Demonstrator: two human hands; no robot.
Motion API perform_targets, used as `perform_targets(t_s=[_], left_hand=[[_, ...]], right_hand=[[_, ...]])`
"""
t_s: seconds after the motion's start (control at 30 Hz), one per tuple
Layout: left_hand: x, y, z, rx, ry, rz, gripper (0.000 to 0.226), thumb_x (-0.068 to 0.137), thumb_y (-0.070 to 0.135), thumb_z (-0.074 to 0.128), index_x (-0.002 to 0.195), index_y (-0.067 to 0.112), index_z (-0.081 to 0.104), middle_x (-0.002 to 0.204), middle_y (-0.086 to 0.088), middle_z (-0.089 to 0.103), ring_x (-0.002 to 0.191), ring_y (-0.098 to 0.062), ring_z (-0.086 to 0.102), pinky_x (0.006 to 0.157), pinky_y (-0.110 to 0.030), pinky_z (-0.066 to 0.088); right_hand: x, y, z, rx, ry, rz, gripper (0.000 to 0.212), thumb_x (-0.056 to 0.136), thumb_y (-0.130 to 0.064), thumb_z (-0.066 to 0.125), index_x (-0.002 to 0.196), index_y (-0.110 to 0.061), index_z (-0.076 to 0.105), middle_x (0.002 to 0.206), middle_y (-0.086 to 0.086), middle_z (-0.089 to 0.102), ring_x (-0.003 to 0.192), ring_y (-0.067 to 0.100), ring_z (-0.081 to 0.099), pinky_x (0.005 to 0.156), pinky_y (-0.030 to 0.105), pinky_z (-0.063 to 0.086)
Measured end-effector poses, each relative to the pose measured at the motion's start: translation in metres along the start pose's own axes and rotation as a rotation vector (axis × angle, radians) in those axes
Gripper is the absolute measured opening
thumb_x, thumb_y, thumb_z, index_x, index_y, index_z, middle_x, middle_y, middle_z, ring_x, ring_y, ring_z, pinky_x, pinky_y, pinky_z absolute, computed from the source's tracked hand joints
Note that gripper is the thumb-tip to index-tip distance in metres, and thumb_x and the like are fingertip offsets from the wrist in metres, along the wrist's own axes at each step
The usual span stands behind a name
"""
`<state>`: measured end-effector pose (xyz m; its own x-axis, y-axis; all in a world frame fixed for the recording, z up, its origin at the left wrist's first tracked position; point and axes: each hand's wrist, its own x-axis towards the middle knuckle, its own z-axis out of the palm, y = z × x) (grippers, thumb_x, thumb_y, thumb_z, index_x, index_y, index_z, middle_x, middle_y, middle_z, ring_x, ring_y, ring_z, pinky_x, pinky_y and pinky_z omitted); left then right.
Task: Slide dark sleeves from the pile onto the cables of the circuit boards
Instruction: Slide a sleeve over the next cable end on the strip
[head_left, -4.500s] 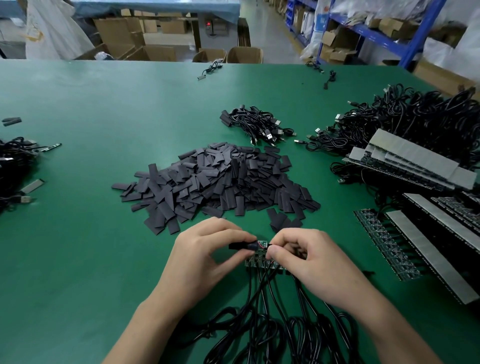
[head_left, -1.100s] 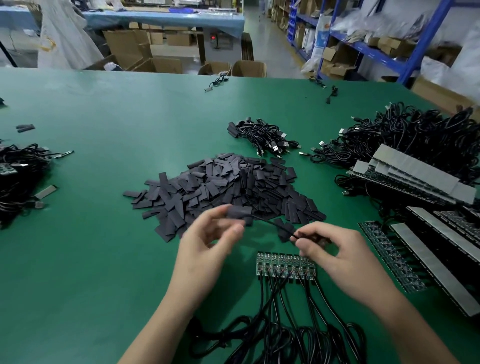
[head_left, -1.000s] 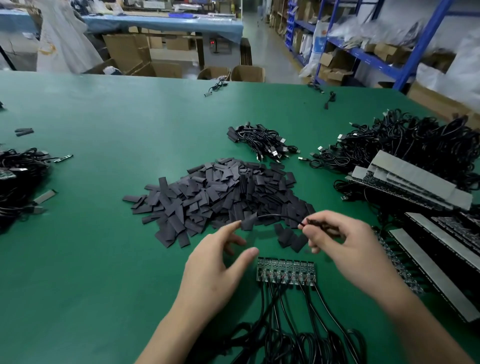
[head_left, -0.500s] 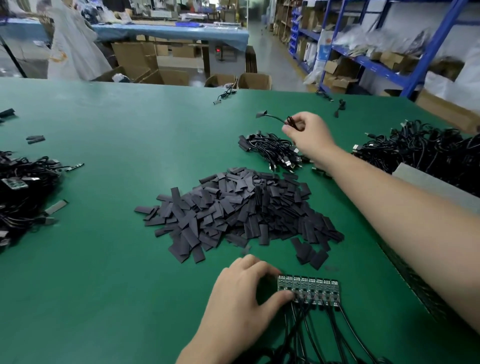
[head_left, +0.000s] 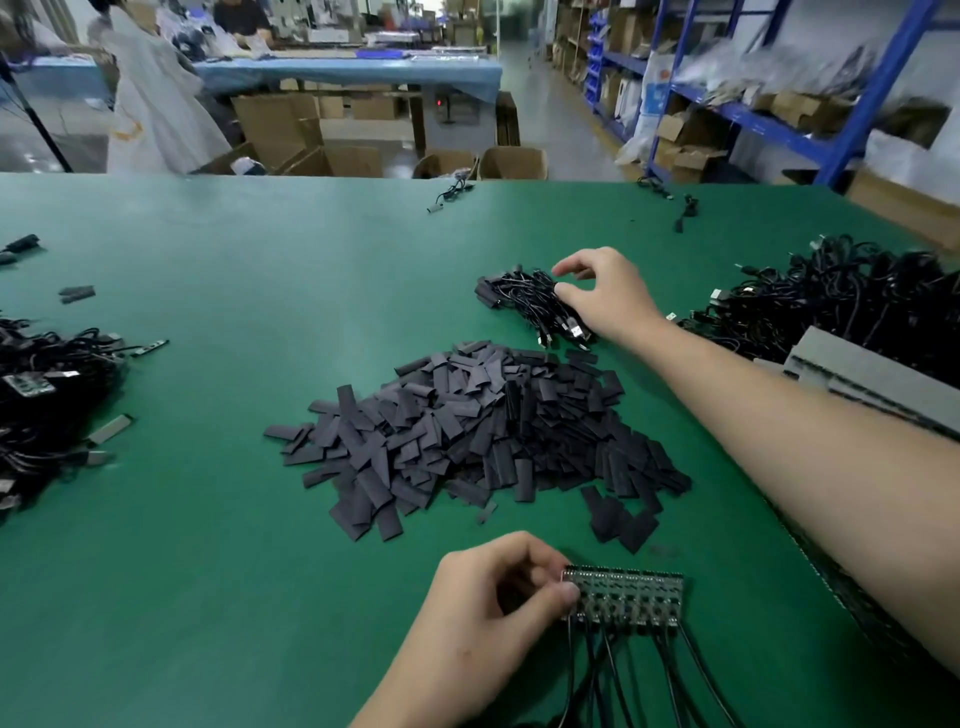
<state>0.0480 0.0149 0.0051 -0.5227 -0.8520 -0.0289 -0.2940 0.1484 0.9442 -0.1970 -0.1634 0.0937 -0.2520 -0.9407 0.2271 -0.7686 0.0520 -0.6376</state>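
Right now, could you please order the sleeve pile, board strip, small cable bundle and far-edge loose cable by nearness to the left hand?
1. Board strip, at the left hand's thumb, on its right.
2. Sleeve pile, just beyond, mid-table.
3. Small cable bundle, behind the pile, by the right hand.
4. Loose cable, at the table's far edge.

head cam | riding high over green table (head_left: 208, 571), facing 12 o'clock, tilting down | wide-angle, bending edges | sitting closest to left hand (head_left: 483, 613) pinching circuit board strip (head_left: 623, 595) at 6 o'clock | right hand (head_left: 608, 296) showing farther out, 1 o'clock | shelving (head_left: 748, 117) lying far, 2 o'clock
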Motion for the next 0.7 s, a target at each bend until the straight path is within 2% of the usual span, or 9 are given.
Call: perform_targets(t_s=[0.1,0.2,0.33,0.53,0.7], left_hand=[[0.001,0.002,-0.001,-0.033,0.005,-0.016,0.009,0.089,0.029,0.08,0.087,0.033,0.072,0.079,0.012,0.069,0.074,-0.003,0.062,0.074,-0.022,0.05],[0.0,0.004,-0.001,-0.132,-0.016,-0.041,0.005,0.089,0.023,0.08,0.087,0.023,0.075,0.076,0.008,0.068,0.072,-0.005,0.063,0.07,-0.018,0.048],[0.0,0.006,0.0,-0.249,-0.022,-0.045,0.01,0.082,0.028,0.079,0.087,0.019,0.078,0.074,0.005,0.07,0.07,-0.006,0.063,0.068,-0.016,0.047],[-0.004,0.006,0.002,-0.269,0.0,-0.043,0.012,0.08,0.035,0.077,0.089,0.028,0.08,0.073,0.008,0.071,0.066,-0.004,0.062,0.066,-0.016,0.048],[-0.005,0.004,0.002,-0.235,0.019,-0.054,0.018,0.081,0.04,0.077,0.09,0.025,0.081,0.07,0.007,0.071,0.065,-0.004,0.061,0.063,-0.014,0.046]], right_hand=[[-0.073,0.003,-0.01,0.081,-0.022,-0.081,0.013,0.098,-0.02,0.067,0.107,-0.019,0.076,0.112,-0.002,0.069,0.101,0.012,0.063,0.093,0.025,0.049],[-0.156,0.011,-0.017,0.117,-0.231,-0.086,0.008,0.097,-0.034,0.068,0.1,-0.034,0.076,0.101,-0.019,0.071,0.088,0.0,0.062,0.074,0.01,0.045],[-0.229,0.021,-0.016,0.14,-0.374,-0.061,0.006,0.093,-0.042,0.07,0.097,-0.039,0.074,0.098,-0.031,0.068,0.092,-0.009,0.063,0.074,0.005,0.043],[-0.242,0.031,-0.01,0.244,-0.376,-0.006,0.005,0.086,-0.041,0.081,0.084,-0.038,0.077,0.078,-0.017,0.073,0.069,-0.003,0.064,0.061,0.014,0.045],[-0.248,0.035,0.001,0.367,-0.369,0.034,0.01,0.088,-0.042,0.077,0.087,-0.033,0.078,0.081,-0.007,0.075,0.079,0.016,0.069,0.075,0.036,0.053]])
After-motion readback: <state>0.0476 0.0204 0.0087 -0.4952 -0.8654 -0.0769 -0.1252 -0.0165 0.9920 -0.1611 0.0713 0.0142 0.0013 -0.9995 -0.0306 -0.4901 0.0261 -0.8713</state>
